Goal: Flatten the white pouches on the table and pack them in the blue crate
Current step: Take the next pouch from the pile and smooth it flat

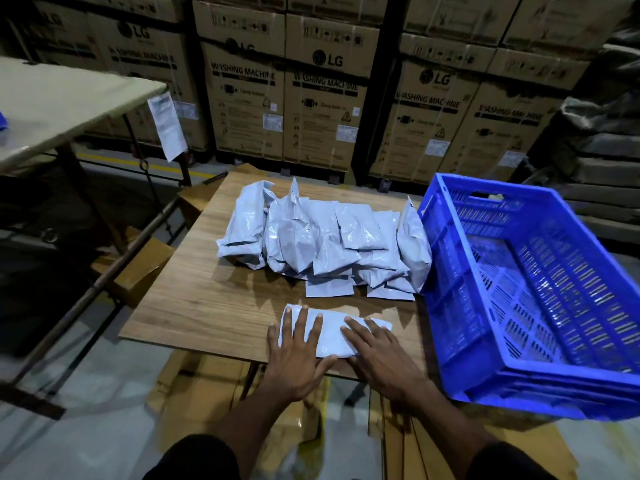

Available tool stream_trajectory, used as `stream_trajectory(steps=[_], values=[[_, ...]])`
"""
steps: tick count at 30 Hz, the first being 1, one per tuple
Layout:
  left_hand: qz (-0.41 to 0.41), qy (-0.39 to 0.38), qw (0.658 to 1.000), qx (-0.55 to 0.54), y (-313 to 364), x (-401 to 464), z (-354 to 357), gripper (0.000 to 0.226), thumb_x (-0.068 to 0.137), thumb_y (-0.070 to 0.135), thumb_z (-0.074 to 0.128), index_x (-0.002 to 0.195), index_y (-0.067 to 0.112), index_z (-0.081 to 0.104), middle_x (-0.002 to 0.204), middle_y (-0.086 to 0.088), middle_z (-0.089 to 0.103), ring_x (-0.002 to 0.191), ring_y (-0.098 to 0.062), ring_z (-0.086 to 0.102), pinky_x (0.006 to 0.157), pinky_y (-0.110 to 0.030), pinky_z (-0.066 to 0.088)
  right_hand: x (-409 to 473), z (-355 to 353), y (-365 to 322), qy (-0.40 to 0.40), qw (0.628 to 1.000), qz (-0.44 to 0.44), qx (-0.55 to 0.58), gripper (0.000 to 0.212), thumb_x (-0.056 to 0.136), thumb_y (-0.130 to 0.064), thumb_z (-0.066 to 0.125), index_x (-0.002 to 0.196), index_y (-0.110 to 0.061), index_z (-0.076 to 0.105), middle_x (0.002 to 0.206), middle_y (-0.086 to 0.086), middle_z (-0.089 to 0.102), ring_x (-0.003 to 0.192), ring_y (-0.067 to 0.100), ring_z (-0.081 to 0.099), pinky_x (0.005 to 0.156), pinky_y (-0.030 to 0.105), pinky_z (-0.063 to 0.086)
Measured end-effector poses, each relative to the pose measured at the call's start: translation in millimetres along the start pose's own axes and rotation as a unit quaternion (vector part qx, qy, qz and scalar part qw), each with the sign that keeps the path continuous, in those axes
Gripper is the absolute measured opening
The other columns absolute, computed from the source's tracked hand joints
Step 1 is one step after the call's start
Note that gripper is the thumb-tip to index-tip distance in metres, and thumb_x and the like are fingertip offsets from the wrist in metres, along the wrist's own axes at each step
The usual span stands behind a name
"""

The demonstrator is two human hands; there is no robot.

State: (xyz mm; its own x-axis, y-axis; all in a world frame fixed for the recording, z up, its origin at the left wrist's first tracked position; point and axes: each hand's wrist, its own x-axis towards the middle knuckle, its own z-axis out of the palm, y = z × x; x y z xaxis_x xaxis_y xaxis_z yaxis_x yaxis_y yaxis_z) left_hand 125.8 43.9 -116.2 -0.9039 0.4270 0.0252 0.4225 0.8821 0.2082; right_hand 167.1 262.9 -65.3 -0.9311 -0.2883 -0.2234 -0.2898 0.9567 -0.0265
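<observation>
one white pouch [330, 332] lies flat at the tabletop's [194, 306] near edge, under both palms. left hand [298, 355] and right hand [377, 356] press it with fingers straight and spread, gripping nothing. the pouch pile [322, 237] sits mid-table; blue crate [533, 292] at the right edge.

A wood-grain table [194, 306] carried a heap of white pouches [322, 237] toward its far side; one pouch [332, 332] lay flat near the front edge; a blue crate [540, 292] sat at its right.

Bare table [207, 306] lies open leftward; pouch pile [322, 237] blocks ahead, blue crate [460, 289] walls the right.
</observation>
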Motion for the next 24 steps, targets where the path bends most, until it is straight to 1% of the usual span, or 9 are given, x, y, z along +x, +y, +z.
stream_trajectory(steps=[3, 5, 8, 10, 15, 17, 20, 22, 24], values=[[0.022, -0.011, 0.999, 0.026, -1, -1, -3, 0.084, 0.088, 0.067, 0.053, 0.154, 0.018, 0.037, 0.161, -0.011, 0.036, 0.150, -0.037, 0.029, 0.104, -0.070, 0.033, 3, -9, -4, 0.003, 0.999, 0.019, 0.036, 0.061, 0.102, -0.050, 0.012, 0.159, -0.028, 0.008, 0.167, -0.009, -0.003, 0.152, 0.026, 0.009, 0.121, 0.046, 0.020], [0.008, -0.029, 0.999, 0.039, -1, 2, -10, 0.086, 0.079, 0.039, 0.078, 0.152, 0.018, 0.039, 0.160, -0.011, 0.038, 0.150, -0.036, 0.028, 0.106, -0.072, 0.030, 3, -11, -4, 0.006, 0.999, 0.019, 0.043, 0.058, 0.105, -0.047, 0.018, 0.159, -0.028, 0.007, 0.166, -0.012, -0.007, 0.152, 0.027, 0.011, 0.121, 0.046, 0.021], [-0.030, -0.040, 0.997, 0.056, 0, 5, -21, 0.079, 0.086, 0.010, 0.064, 0.157, 0.021, 0.033, 0.165, -0.008, 0.027, 0.153, -0.036, 0.020, 0.111, -0.069, 0.022, -3, -10, -5, 0.003, 1.000, -0.014, 0.005, 0.080, 0.099, -0.029, 0.052, 0.159, -0.027, -0.001, 0.165, -0.011, -0.018, 0.153, 0.031, -0.002, 0.122, 0.052, 0.015], [-0.038, -0.033, 0.997, 0.051, -1, 8, -27, 0.073, 0.083, 0.009, 0.063, 0.153, 0.024, 0.043, 0.160, -0.007, 0.038, 0.149, -0.035, 0.031, 0.108, -0.067, 0.032, -9, -9, -9, 0.043, 0.994, -0.074, -0.064, 0.098, 0.083, -0.019, 0.065, 0.159, -0.026, 0.003, 0.166, -0.009, -0.015, 0.153, 0.037, -0.004, 0.118, 0.061, 0.011], [-0.003, -0.003, 0.998, 0.057, -5, 14, -27, 0.061, 0.073, 0.015, 0.075, 0.131, 0.024, 0.060, 0.137, -0.003, 0.059, 0.135, -0.031, 0.050, 0.096, -0.063, 0.045, -5, -10, -11, 0.057, 0.971, -0.161, -0.167, 0.085, 0.071, -0.019, 0.071, 0.148, -0.029, 0.036, 0.167, -0.008, 0.008, 0.149, 0.045, 0.016, 0.108, 0.071, 0.028], [-0.005, 0.017, 0.999, 0.051, -4, 14, -31, 0.059, 0.071, 0.014, 0.076, 0.127, 0.025, 0.060, 0.130, 0.000, 0.062, 0.133, -0.028, 0.050, 0.098, -0.064, 0.041, 4, -8, -6, 0.092, 0.969, -0.174, -0.146, 0.064, 0.081, -0.020, 0.069, 0.139, -0.028, 0.044, 0.166, -0.008, 0.013, 0.145, 0.046, 0.028, 0.103, 0.064, 0.041], [-0.009, 0.041, 0.997, 0.057, -8, 15, -37, 0.058, 0.070, 0.018, 0.081, 0.123, 0.024, 0.060, 0.126, 0.000, 0.064, 0.132, -0.026, 0.045, 0.103, -0.065, 0.035, 11, -15, -8, 0.220, 0.948, -0.213, -0.084, 0.023, 0.100, -0.024, 0.051, 0.121, -0.024, 0.061, 0.155, -0.008, 0.042, 0.124, 0.041, 0.056, 0.082, 0.047, 0.056], [-0.012, 0.097, 0.993, 0.059, -12, 15, -42, 0.056, 0.080, 0.026, 0.077, 0.132, 0.020, 0.055, 0.139, -0.007, 0.057, 0.139, -0.031, 0.039, 0.109, -0.068, 0.028, 9, -30, -13, 0.273, 0.936, -0.220, -0.036, 0.029, 0.105, -0.032, 0.042, 0.113, -0.023, 0.068, 0.145, -0.008, 0.054, 0.115, 0.040, 0.062, 0.074, 0.043, 0.059], [-0.014, 0.154, 0.987, 0.054, -15, 12, -48, 0.060, 0.095, 0.033, 0.057, 0.150, 0.014, 0.042, 0.157, -0.015, 0.038, 0.150, -0.036, 0.027, 0.117, -0.068, 0.017, 10, -40, -12, 0.270, 0.938, -0.217, 0.006, 0.033, 0.108, -0.035, 0.036, 0.116, -0.025, 0.067, 0.149, -0.012, 0.050, 0.119, 0.037, 0.060, 0.068, 0.043, 0.060]])
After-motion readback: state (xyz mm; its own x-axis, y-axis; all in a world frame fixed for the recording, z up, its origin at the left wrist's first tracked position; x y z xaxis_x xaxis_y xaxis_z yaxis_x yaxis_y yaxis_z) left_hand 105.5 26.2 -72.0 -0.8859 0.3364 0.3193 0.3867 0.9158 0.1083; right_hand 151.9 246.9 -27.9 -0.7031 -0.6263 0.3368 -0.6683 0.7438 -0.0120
